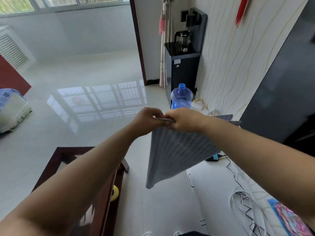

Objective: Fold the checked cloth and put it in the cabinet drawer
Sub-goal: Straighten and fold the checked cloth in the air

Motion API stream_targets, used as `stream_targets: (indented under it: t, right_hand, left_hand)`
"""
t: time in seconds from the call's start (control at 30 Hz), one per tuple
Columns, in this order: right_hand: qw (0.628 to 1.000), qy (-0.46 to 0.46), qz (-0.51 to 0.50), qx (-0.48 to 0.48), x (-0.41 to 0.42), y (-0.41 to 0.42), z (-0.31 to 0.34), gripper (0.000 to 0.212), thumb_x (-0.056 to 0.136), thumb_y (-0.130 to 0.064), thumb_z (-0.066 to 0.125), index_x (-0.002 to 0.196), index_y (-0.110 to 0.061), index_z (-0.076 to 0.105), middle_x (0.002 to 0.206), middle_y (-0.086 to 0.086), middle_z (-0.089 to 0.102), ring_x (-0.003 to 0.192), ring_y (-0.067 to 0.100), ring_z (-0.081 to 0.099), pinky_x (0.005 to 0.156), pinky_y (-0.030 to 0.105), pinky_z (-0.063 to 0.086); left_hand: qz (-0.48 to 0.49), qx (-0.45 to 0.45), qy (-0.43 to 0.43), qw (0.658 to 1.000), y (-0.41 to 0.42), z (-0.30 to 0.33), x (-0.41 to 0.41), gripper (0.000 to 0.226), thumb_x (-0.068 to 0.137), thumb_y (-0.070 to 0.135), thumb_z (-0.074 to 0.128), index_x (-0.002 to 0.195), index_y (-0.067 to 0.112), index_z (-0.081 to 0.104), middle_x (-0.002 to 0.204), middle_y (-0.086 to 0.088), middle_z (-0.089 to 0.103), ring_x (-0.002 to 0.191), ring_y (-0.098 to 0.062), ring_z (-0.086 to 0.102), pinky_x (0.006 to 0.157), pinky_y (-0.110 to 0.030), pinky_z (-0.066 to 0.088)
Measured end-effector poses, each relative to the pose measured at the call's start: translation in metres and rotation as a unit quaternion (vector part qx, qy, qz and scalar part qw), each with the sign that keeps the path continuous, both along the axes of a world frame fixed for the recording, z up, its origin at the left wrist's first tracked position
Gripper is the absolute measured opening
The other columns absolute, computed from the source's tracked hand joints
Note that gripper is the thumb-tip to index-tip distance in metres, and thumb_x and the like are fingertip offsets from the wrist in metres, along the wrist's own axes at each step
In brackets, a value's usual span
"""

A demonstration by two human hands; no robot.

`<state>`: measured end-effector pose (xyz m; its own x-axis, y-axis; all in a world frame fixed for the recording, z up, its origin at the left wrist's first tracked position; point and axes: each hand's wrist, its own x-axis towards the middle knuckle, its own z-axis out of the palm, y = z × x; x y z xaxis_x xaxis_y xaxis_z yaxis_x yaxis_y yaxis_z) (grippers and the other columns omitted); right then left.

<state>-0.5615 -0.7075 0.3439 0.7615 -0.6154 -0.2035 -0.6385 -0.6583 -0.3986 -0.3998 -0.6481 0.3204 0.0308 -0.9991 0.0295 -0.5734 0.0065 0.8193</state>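
Observation:
The checked cloth is grey-blue and hangs in the air, doubled over, its lower corner pointing down toward the floor. My left hand and my right hand meet at its top edge, both pinching the cloth close together. A far corner of the cloth sticks out to the right behind my right forearm. The cloth is blurred, so its checks show only as stripes. No cabinet drawer is clearly visible.
A dark wooden glass-topped table stands low on the left, with a yellow tape roll beneath. A blue water bottle and a black water dispenser stand ahead. A white surface with cables lies at right, beside a dark screen.

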Motion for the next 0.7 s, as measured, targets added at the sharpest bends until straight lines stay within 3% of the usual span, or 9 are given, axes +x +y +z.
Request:
stream_targets:
  t: [0.07,0.17,0.23,0.3,0.37,0.43,0.53,0.6,0.7]
  right_hand:
    - [0.998,-0.032,-0.006,-0.057,0.007,0.001,0.003,0.016,0.094,-0.018,0.047,0.100,-0.018,0.061,0.072,-0.010,0.046,0.084,0.018,0.053,0.073,0.033,0.042]
    - [0.994,-0.087,-0.012,-0.065,0.012,-0.006,0.011,0.021,0.092,-0.011,0.048,0.101,-0.016,0.065,0.076,-0.009,0.052,0.080,0.017,0.056,0.072,0.035,0.047]
    - [0.991,-0.108,0.011,-0.077,0.019,-0.005,0.016,0.021,0.091,-0.009,0.048,0.100,-0.016,0.066,0.076,-0.009,0.055,0.080,0.017,0.057,0.075,0.038,0.050]
    - [0.989,-0.115,0.033,-0.090,0.027,-0.001,0.022,0.021,0.092,-0.010,0.049,0.101,-0.016,0.067,0.079,-0.007,0.057,0.083,0.018,0.059,0.077,0.039,0.049]
    - [0.986,-0.118,0.036,-0.111,0.033,0.000,0.028,0.019,0.093,-0.012,0.051,0.101,-0.016,0.067,0.083,-0.005,0.060,0.086,0.017,0.058,0.078,0.036,0.045]
    - [0.979,-0.159,0.045,-0.117,0.033,-0.003,0.036,0.013,0.092,-0.015,0.056,0.097,-0.014,0.068,0.082,-0.003,0.062,0.080,0.017,0.059,0.077,0.038,0.049]
    - [0.966,-0.231,0.041,-0.105,0.028,-0.010,0.049,0.006,0.089,-0.016,0.061,0.086,-0.017,0.066,0.077,-0.003,0.063,0.074,0.016,0.061,0.073,0.038,0.052]
    - [0.961,-0.251,0.023,-0.111,0.025,-0.015,0.060,0.008,0.089,-0.018,0.062,0.084,-0.024,0.064,0.078,-0.003,0.065,0.075,0.016,0.063,0.074,0.036,0.053]
    - [0.953,-0.273,-0.015,-0.126,0.021,-0.023,0.076,0.009,0.089,-0.021,0.061,0.085,-0.028,0.065,0.080,-0.002,0.067,0.079,0.018,0.064,0.078,0.039,0.053]
  left_hand:
    - [0.040,-0.016,0.054,0.998,0.006,0.001,0.001,0.009,0.076,0.023,0.079,0.078,0.020,0.071,0.077,0.000,0.068,0.074,-0.006,0.058,0.070,-0.023,0.044]
    - [0.031,-0.031,0.114,0.993,0.022,-0.010,0.006,0.040,0.067,0.024,0.083,0.098,0.035,0.060,0.097,0.004,0.067,0.091,-0.015,0.064,0.079,-0.028,0.052]
    - [0.048,-0.070,0.078,0.993,0.033,-0.021,0.005,0.055,0.067,0.024,0.082,0.106,0.044,0.049,0.105,0.011,0.062,0.100,-0.014,0.060,0.082,-0.028,0.050]
    - [0.095,-0.110,0.033,0.989,0.037,-0.028,0.004,0.055,0.075,0.022,0.079,0.116,0.039,0.045,0.105,0.011,0.060,0.097,-0.011,0.059,0.079,-0.023,0.047]
    - [0.142,-0.135,0.018,0.980,0.038,-0.036,0.009,0.057,0.080,0.021,0.075,0.125,0.026,0.040,0.096,0.006,0.062,0.081,-0.004,0.060,0.068,-0.011,0.044]
    - [0.186,-0.103,0.046,0.976,0.042,-0.055,0.022,0.053,0.081,0.020,0.074,0.122,0.022,0.040,0.081,-0.002,0.066,0.069,-0.011,0.063,0.063,-0.016,0.048]
    - [0.198,0.059,0.028,0.978,0.057,-0.103,0.043,0.026,0.074,0.032,0.070,0.095,0.021,0.061,0.081,0.000,0.068,0.079,-0.020,0.064,0.075,-0.036,0.051]
    - [0.196,0.120,0.042,0.972,0.067,-0.130,0.048,0.007,0.072,0.033,0.066,0.077,0.029,0.065,0.076,0.006,0.067,0.079,-0.017,0.062,0.074,-0.034,0.047]
    - [0.199,0.158,0.090,0.963,0.078,-0.144,0.046,0.010,0.089,0.017,0.065,0.080,0.020,0.066,0.072,0.006,0.063,0.070,-0.014,0.056,0.059,-0.028,0.042]
